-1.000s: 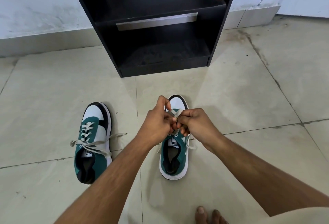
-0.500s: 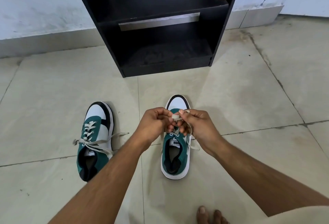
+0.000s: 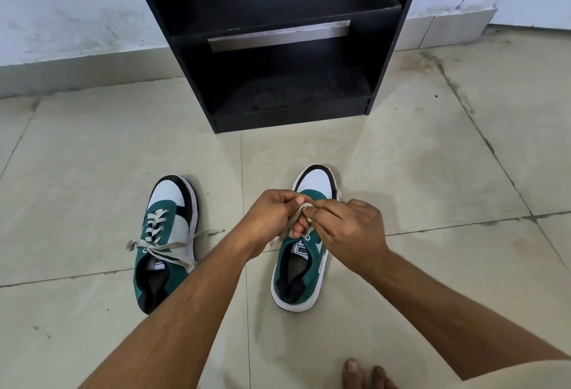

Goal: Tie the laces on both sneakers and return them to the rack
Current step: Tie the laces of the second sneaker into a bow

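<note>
Two green, white and black sneakers stand on the tiled floor, toes toward the rack. The left sneaker (image 3: 165,243) has its grey laces lying loosely crossed over the tongue, ends trailing to both sides. Over the right sneaker (image 3: 304,262), my left hand (image 3: 272,218) and my right hand (image 3: 346,224) meet above the tongue. Both pinch its grey laces (image 3: 298,214), which run between the fingers. The hands hide most of that shoe's lacing. The black rack (image 3: 278,48) stands straight ahead with bare shelves.
A white wall with a low skirting runs behind the rack. My bare toes (image 3: 367,374) show at the bottom edge, right of centre. Floor tiles with dark grout lines spread on all sides of the shoes.
My hands have lowered slightly and the fingers have shifted on the right sneaker's laces. The left thumb no longer points up. The left sneaker has not moved.
</note>
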